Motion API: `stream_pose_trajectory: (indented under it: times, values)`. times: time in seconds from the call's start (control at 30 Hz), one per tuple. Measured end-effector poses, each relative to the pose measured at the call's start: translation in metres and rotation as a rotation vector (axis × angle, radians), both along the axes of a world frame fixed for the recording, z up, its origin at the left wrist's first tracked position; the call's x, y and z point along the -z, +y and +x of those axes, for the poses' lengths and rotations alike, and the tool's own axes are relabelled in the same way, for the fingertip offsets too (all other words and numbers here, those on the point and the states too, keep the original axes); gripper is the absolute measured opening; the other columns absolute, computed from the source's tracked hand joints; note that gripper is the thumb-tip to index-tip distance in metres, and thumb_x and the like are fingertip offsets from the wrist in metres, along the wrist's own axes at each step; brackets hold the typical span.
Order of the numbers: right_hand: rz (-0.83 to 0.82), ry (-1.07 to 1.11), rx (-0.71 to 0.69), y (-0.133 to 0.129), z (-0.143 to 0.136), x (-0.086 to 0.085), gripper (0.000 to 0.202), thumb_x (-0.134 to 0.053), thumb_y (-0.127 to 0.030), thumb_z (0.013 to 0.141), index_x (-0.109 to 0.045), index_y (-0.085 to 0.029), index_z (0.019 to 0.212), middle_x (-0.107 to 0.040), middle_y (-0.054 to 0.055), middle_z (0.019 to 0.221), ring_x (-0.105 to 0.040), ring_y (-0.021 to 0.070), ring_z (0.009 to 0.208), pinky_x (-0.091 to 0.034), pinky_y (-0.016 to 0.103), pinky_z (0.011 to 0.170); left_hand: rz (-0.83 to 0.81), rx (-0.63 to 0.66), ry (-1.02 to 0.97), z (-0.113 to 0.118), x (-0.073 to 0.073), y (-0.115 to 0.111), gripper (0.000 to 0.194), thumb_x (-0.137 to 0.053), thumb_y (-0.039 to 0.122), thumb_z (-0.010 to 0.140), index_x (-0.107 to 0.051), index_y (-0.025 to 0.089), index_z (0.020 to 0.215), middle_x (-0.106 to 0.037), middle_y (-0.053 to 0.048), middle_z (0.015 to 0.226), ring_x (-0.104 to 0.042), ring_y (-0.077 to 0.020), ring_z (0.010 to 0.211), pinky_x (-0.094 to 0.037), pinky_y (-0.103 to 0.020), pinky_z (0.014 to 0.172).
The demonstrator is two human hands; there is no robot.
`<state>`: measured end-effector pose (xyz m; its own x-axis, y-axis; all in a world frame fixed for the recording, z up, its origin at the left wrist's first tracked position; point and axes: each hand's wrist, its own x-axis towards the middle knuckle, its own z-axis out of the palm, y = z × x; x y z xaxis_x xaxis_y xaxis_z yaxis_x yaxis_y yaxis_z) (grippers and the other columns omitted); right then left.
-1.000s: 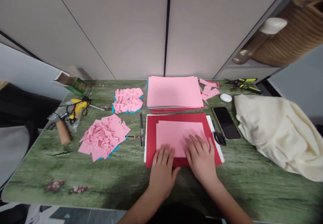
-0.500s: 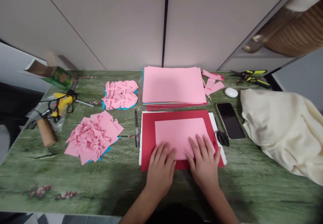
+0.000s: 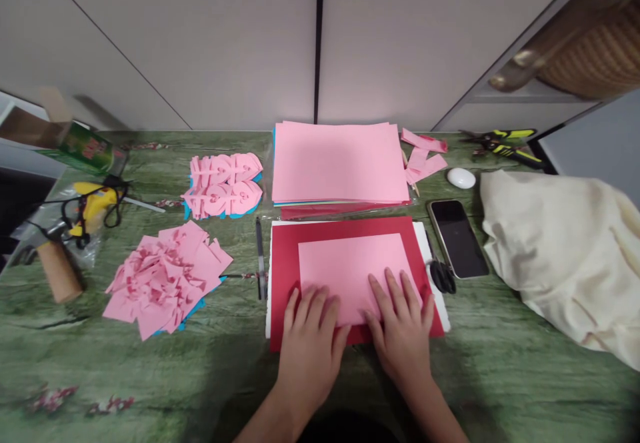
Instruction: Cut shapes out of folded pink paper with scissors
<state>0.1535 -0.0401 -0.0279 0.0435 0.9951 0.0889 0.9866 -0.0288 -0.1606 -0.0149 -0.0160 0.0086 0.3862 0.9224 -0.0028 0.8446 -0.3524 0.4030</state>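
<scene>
A pink sheet of paper (image 3: 345,263) lies on a red sheet (image 3: 285,263), with white sheets (image 3: 425,243) showing at the edges beneath. My left hand (image 3: 311,340) rests with spread fingers on the pink sheet's lower left part and the red beside it. Flat over the lower right part of the pink sheet is my right hand (image 3: 400,316), fingers apart. Neither hand grips anything. Black-handled scissors (image 3: 442,276) lie at the right edge of the sheets, their blades partly hidden. To the left is a pen (image 3: 261,256).
Behind is a stack of pink paper (image 3: 340,163). Pink cut-outs (image 3: 225,183) and a heap of pink scraps (image 3: 160,273) lie left, near a yellow glue gun (image 3: 95,206) and a box (image 3: 85,150). A phone (image 3: 457,238), white mouse (image 3: 461,178), pliers (image 3: 510,144) and cream cloth (image 3: 555,243) are right.
My left hand has slid slightly down and left, its fingers still spread on the paper. My right hand stays nearly in place. The view has shifted a little.
</scene>
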Motion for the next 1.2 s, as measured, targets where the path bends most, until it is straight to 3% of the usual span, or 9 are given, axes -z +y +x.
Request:
stream_pose_trajectory:
  times: [0.07,0.13,0.23,0.4,1.2]
  values:
    - [-0.007,-0.007,-0.006,0.000,0.001,0.001,0.045,-0.039,-0.040,0.090,-0.046,-0.023,0.130,-0.038,0.008,0.142,-0.022,0.0309,0.134,-0.012,0.060,0.105,-0.018,-0.022,0.010,0.002,-0.004,0.011,0.029,-0.045,0.029,0.086,-0.059,0.018,0.109,-0.061,-0.007,0.115,-0.050,-0.0256,0.114,-0.033,-0.051,0.104]
    - [-0.021,-0.018,-0.012,-0.001,0.002,0.001,0.045,-0.039,-0.040,0.090,-0.044,-0.023,0.132,-0.036,0.008,0.143,-0.021,0.0314,0.134,-0.012,0.060,0.104,-0.007,0.002,0.033,0.004,-0.003,0.020,0.034,-0.044,0.025,0.086,-0.055,0.018,0.117,-0.054,-0.009,0.126,-0.043,-0.0270,0.122,-0.033,-0.050,0.104]
    - [-0.034,-0.031,-0.023,-0.001,0.002,0.002,0.047,-0.040,-0.040,0.090,-0.042,-0.023,0.133,-0.034,0.008,0.144,-0.020,0.0323,0.135,-0.012,0.060,0.104,-0.003,0.073,0.072,0.004,0.006,0.028,0.043,-0.041,0.024,0.088,-0.043,0.019,0.130,-0.039,-0.007,0.141,-0.028,-0.0261,0.133,-0.030,-0.048,0.107]
    - [-0.030,-0.022,-0.029,0.001,0.003,0.002,0.047,-0.040,-0.041,0.089,-0.043,-0.023,0.133,-0.034,0.008,0.144,-0.019,0.0329,0.135,-0.013,0.060,0.105,-0.009,0.116,0.121,0.002,0.018,0.028,0.046,-0.038,0.024,0.089,-0.037,0.019,0.135,-0.033,-0.007,0.145,-0.020,-0.0246,0.136,-0.026,-0.048,0.109]
    - [-0.029,-0.010,-0.006,0.000,0.001,0.006,0.051,-0.042,-0.043,0.088,-0.039,-0.026,0.135,-0.033,0.008,0.145,-0.020,0.0342,0.134,-0.014,0.061,0.104,0.006,0.139,0.149,0.001,0.028,0.029,0.047,-0.038,0.025,0.089,-0.035,0.019,0.136,-0.028,-0.009,0.146,-0.017,-0.0253,0.137,-0.026,-0.049,0.109]
